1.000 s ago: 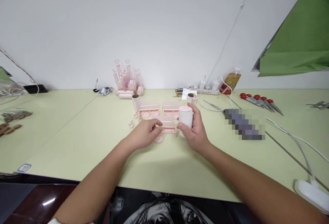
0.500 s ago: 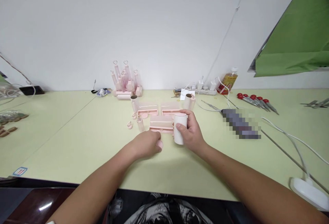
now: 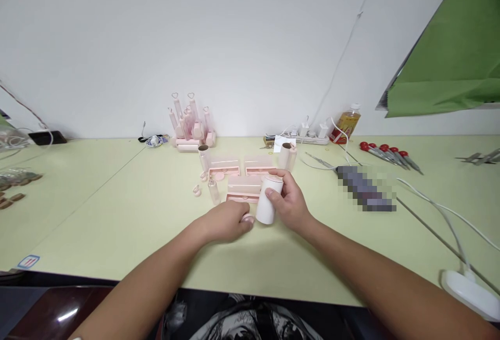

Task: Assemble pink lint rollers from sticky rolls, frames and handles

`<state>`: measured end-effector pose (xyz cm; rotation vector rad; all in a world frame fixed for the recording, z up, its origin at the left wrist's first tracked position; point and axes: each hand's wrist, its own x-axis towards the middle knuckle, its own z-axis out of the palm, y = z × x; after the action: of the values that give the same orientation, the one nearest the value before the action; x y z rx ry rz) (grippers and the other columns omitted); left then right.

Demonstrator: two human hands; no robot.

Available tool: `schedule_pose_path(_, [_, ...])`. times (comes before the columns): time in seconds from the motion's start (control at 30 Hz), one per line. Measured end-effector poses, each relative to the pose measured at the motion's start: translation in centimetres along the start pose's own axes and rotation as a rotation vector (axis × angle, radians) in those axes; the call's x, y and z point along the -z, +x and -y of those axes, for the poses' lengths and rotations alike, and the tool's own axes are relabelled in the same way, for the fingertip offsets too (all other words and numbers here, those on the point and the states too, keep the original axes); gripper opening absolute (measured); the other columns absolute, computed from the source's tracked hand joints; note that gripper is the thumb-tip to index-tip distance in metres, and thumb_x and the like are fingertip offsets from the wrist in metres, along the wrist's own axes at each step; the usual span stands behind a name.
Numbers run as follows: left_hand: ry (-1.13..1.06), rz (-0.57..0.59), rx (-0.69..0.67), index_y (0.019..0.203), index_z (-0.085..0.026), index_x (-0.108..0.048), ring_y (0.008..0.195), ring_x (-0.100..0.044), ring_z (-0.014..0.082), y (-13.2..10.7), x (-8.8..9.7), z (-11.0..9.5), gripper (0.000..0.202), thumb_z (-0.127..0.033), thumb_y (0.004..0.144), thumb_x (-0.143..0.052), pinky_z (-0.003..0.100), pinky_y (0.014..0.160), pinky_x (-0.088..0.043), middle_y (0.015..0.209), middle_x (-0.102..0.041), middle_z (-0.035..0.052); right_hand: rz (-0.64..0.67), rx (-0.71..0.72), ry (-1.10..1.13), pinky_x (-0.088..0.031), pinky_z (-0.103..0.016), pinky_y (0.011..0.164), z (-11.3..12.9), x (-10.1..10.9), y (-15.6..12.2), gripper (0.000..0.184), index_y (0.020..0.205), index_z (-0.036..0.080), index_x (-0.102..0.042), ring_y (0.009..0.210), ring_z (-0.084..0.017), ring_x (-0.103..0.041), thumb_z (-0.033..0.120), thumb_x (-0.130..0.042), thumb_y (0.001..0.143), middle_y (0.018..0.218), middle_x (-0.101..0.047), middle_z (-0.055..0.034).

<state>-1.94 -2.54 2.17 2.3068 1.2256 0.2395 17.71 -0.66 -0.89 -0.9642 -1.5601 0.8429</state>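
My right hand (image 3: 291,204) is wrapped round a white paper roll (image 3: 267,200), tilted with its lower end toward my left hand. My left hand (image 3: 225,221) is closed in a pinch on a small pink round cap (image 3: 247,218), held right at the roll's lower end. Just behind both hands lies a pink rectangular plastic case (image 3: 242,189) on the pale green table (image 3: 117,210).
Two more pink cases (image 3: 225,165), small pink tubes and caps lie behind. A cluster of pink heart-topped holders (image 3: 190,121) stands by the wall. To the right are a power strip (image 3: 307,134), a bottle (image 3: 346,121), red-handled screwdrivers (image 3: 385,153), cables and a white lamp base (image 3: 471,293).
My left hand drew back from the pink case and picked up the round cap. My right hand tilted the white roll and brought its lower end to the cap.
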Motion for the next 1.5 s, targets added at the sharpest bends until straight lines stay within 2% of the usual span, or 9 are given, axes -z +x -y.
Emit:
schedule_pose_path(0.07, [-0.113,-0.095,-0.020,0.074,-0.018,-0.054,0.064,-0.053,0.0142,0.3,0.1,-0.1,0.017,-0.031,0.082,-0.048,0.025,0.055,-0.033,0.072,-0.061,0.0012,-0.012,0.035,0.022,-0.044,-0.027,0.058,0.1,0.0,0.0,0.043,0.118,0.024,-0.046,0.065,-0.015,-0.050,0.040,-0.062,0.081,0.079,-0.053,0.0016])
schedule_pose_path(0.23, [-0.441,-0.360,0.113,0.059,-0.019,-0.034,0.051,-0.046,0.0096,0.9,0.3,0.1,0.028,-0.028,0.071,-0.058,0.021,0.047,-0.029,0.057,-0.049,-0.0041,-0.092,0.094,0.077,-0.050,-0.031,0.063,1.2,0.1,0.2,0.046,0.117,0.023,-0.048,0.075,-0.019,-0.054,0.045,-0.063,0.079,0.090,-0.054,-0.0035])
schedule_pose_path(0.33, [-0.628,-0.461,0.062,0.056,-0.020,-0.028,0.051,-0.048,0.0084,1.0,0.4,0.2,0.034,-0.025,0.067,-0.061,0.020,0.047,-0.032,0.059,-0.052,-0.0035,-0.065,0.050,0.096,-0.051,-0.033,0.062,1.6,0.0,0.3,0.052,0.120,0.023,-0.046,0.075,-0.019,-0.056,0.049,-0.064,0.078,0.091,-0.054,-0.0043])
schedule_pose_path(0.53, [-0.637,-0.740,-0.048,0.052,-0.019,-0.030,0.056,-0.047,0.0088,0.8,0.9,0.2,0.031,-0.021,0.069,-0.055,0.023,0.053,-0.037,0.067,-0.057,-0.0002,0.127,-0.031,0.156,-0.048,-0.028,0.052,0.9,0.0,0.1,0.045,0.100,0.023,-0.042,0.061,-0.015,-0.056,0.047,-0.071,0.075,0.076,-0.054,0.0018])
schedule_pose_path(0.63, [-0.612,-0.827,-0.068,0.052,-0.019,-0.026,0.061,-0.049,0.0104,0.7,1.2,0.3,0.035,-0.021,0.072,-0.056,0.024,0.058,-0.039,0.066,-0.056,-0.0003,0.138,-0.032,0.208,-0.046,-0.026,0.050,0.7,0.0,0.0,0.042,0.094,0.024,-0.039,0.055,-0.013,-0.056,0.048,-0.068,0.077,0.067,-0.055,0.0046])
schedule_pose_path(0.97, [-0.500,-0.774,-0.188,0.058,-0.020,-0.033,0.054,-0.041,0.0108,0.7,0.8,0.9,0.043,-0.048,0.087,-0.050,0.026,0.055,-0.036,0.056,-0.046,-0.0020,0.117,-0.033,0.316,-0.049,-0.029,0.050,0.7,-0.2,0.1,0.041,0.093,0.024,-0.036,0.051,-0.013,-0.058,0.053,-0.063,0.080,0.064,-0.056,0.0063])
schedule_pose_path(1.23, [-0.372,-0.822,-0.162,0.072,-0.022,-0.040,0.055,-0.041,0.0125,0.5,0.6,1.7,0.050,-0.070,0.076,-0.052,0.026,0.055,-0.035,0.060,-0.046,-0.0025,0.183,0.024,0.168,-0.046,-0.028,0.052,1.0,-0.2,-0.5,0.039,0.100,0.022,-0.048,0.056,-0.014,-0.056,0.051,-0.063,0.081,0.068,-0.058,0.0017])
schedule_pose_path(1.37, [-0.246,-0.796,-0.227,0.092,-0.021,-0.048,0.057,-0.044,0.0137,0.0,0.7,1.5,0.054,-0.072,0.085,-0.032,0.027,0.055,-0.035,0.065,-0.049,-0.0015,0.217,0.082,0.093,-0.046,-0.028,0.054,1.0,-0.1,-0.7,0.035,0.101,0.021,-0.053,0.061,-0.015,-0.057,0.049,-0.063,0.082,0.076,-0.058,-0.0011])
schedule_pose_path(1.5, [-0.126,-0.716,-0.260,0.093,-0.019,-0.053,0.061,-0.048,0.0150,-0.1,0.8,1.4,0.064,-0.071,0.088,-0.016,0.028,0.057,-0.037,0.072,-0.055,0.0025,0.222,0.118,0.042,-0.045,-0.028,0.055,1.1,-0.1,-0.7,0.035,0.103,0.021,-0.055,0.061,-0.016,-0.056,0.047,-0.063,0.082,0.075,-0.059,-0.0017])
